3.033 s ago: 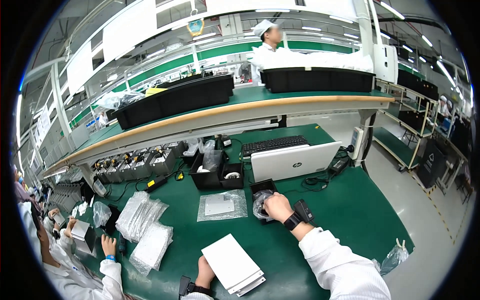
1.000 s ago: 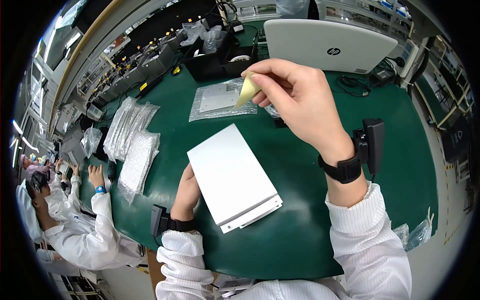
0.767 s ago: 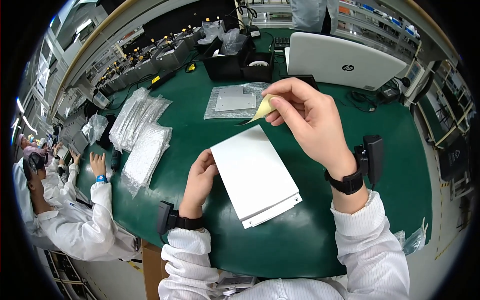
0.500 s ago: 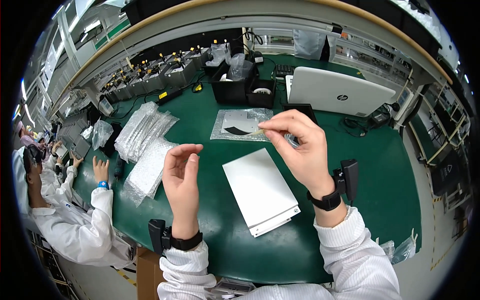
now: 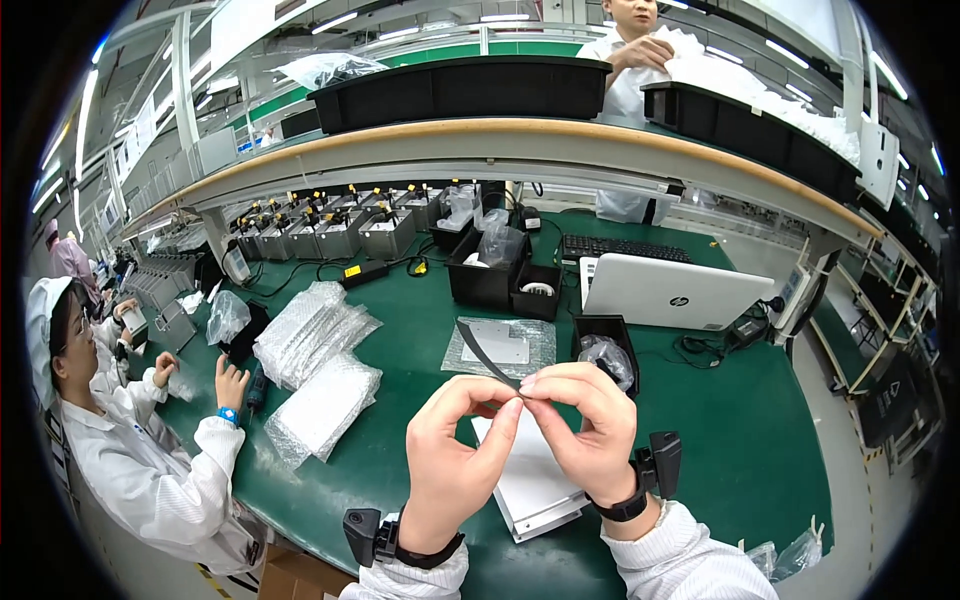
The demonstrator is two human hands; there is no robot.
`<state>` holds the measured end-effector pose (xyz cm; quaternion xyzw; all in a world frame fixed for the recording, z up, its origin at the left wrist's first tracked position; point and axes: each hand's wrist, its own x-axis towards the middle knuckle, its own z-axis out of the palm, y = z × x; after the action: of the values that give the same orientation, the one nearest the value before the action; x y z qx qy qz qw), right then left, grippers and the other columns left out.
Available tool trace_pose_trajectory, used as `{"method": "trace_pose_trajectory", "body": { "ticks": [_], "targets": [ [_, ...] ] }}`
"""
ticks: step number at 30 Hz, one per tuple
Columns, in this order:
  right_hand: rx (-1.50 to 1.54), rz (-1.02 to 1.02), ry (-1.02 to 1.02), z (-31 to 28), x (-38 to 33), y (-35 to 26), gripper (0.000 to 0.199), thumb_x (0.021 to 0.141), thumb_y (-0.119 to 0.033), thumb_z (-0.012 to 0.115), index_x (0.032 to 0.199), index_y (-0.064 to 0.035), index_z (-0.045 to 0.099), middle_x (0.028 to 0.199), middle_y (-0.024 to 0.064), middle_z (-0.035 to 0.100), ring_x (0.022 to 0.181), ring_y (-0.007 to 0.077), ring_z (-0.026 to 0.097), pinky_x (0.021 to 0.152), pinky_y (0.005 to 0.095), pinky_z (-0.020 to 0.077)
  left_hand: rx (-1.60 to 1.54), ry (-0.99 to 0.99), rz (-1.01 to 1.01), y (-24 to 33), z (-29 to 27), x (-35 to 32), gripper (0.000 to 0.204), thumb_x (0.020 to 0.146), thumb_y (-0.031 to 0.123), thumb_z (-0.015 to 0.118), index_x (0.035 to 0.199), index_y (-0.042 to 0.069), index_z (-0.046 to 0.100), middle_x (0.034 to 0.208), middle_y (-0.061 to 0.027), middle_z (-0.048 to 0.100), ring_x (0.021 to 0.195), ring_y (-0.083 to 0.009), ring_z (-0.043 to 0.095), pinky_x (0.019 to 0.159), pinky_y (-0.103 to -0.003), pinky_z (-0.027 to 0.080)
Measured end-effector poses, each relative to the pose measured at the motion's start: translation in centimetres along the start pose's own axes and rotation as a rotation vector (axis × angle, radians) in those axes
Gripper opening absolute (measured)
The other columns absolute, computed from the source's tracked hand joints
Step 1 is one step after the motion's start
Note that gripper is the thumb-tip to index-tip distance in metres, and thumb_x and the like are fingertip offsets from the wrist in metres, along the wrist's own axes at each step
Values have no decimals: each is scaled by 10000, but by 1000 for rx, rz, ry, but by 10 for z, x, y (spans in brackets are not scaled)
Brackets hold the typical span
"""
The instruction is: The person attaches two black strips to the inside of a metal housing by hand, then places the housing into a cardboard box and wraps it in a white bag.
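Observation:
A thin, curved black strip (image 5: 483, 353) rises from between my fingertips, its free end pointing up and to the left. My left hand (image 5: 450, 462) pinches the strip's lower end with thumb and forefinger. Right against it, my right hand (image 5: 590, 425) pinches the same end, so the fingertips of both hands meet. Below and partly behind my hands lies a white flat metal case (image 5: 538, 482) on the green table. Beyond the strip, a white plate (image 5: 500, 342) rests on a sheet of bubble wrap (image 5: 458, 352).
Bubble-wrapped packs (image 5: 318, 340) are piled at the left, near a co-worker's hand (image 5: 231, 385). Black bins (image 5: 485, 280) stand at the back; another black bin (image 5: 606, 352) holds clear bags. A white laptop (image 5: 670, 293) is at the right. An overhead shelf (image 5: 480, 143) spans the back.
My left hand has moved right and closed on the strip's end beside my right hand. The strip now points upward. The view has tilted up, showing the shelf and another person behind it.

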<state>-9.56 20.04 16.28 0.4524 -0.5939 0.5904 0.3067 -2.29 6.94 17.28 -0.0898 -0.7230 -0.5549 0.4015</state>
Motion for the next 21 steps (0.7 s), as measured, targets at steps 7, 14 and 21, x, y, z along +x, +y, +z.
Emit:
{"method": "trace_pose_trajectory", "body": {
  "ticks": [7, 14, 21],
  "targets": [
    [-161, -114, -50, -2, 1, -1, 262, 755, 113, 753, 980, -19, 734, 943, 119, 706, 828, 227, 716, 707, 300, 582, 0, -33, -64, 1, -13, 6, 79, 842, 31, 744, 914, 4, 727, 879, -83, 724, 775, -147, 670, 667, -256, 516],
    [-261, -177, -12, 5, -3, 2, 347, 718, 93, 757, 1040, -34, 731, 977, 93, 707, 823, 250, 706, 694, 317, 584, 111, -58, -20, 2, -13, 5, 79, 835, 39, 752, 911, 22, 736, 860, -73, 728, 760, -149, 671, 632, -251, 495],
    [-259, -164, -28, 7, -6, 3, 376, 719, 109, 744, 1066, -34, 731, 991, 98, 705, 845, 251, 706, 702, 317, 585, 137, -41, -12, 0, -14, 4, 61, 840, 41, 743, 895, 20, 724, 844, -75, 722, 735, -160, 660, 615, -261, 474]
  ]
}}
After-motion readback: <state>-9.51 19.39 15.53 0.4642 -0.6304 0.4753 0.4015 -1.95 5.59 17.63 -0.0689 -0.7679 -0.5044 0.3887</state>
